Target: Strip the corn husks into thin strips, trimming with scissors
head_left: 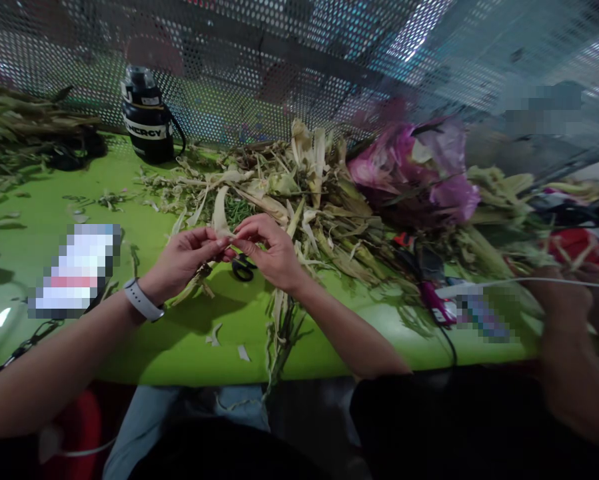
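A pale strip of corn husk [220, 212] stands up between my hands, above the green table [179, 353]. My left hand [193, 252], with a white watch band at the wrist, pinches its lower end. From the other side my right hand [265, 248] grips the same end between thumb and forefinger, and the fingertips of both hands meet. Just below my right hand lie the dark handles of scissors [243, 268]. Behind the hands spreads a heap of dried corn husks [324, 220], and some strands hang over the table's front edge.
A black bottle [149, 130] stands at the back left, before a perforated metal screen. A phone [76, 270] lies at left. To the right are a pink plastic bag [419, 167], a magenta tool with a cord [436, 303], and another person's hands [562, 290].
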`<action>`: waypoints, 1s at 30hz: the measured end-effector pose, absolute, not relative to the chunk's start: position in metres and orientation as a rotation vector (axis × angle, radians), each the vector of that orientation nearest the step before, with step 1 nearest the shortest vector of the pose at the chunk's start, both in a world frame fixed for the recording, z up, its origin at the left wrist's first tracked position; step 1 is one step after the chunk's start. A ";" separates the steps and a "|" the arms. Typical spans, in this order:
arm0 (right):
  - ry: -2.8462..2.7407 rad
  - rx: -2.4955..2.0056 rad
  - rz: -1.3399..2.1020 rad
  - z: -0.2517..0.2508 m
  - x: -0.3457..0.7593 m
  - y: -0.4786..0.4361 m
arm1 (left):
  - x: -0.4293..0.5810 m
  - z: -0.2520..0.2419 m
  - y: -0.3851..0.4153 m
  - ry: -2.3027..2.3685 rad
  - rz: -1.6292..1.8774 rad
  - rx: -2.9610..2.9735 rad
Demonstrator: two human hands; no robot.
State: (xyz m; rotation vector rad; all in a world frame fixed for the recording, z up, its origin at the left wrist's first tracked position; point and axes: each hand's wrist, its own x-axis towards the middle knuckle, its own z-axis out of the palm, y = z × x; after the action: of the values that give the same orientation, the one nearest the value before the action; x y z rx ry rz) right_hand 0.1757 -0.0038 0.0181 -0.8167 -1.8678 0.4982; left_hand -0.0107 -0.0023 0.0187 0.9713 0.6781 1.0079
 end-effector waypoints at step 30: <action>-1.771 -0.845 0.735 0.015 0.175 -0.001 | -0.013 0.012 -0.002 0.768 1.026 1.142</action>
State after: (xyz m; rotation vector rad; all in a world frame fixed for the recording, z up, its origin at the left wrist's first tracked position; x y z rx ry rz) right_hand 0.1753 -0.0008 0.0149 -0.8453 -1.7707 0.7348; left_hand -0.0129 -0.0016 0.0123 1.1416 0.7684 1.0262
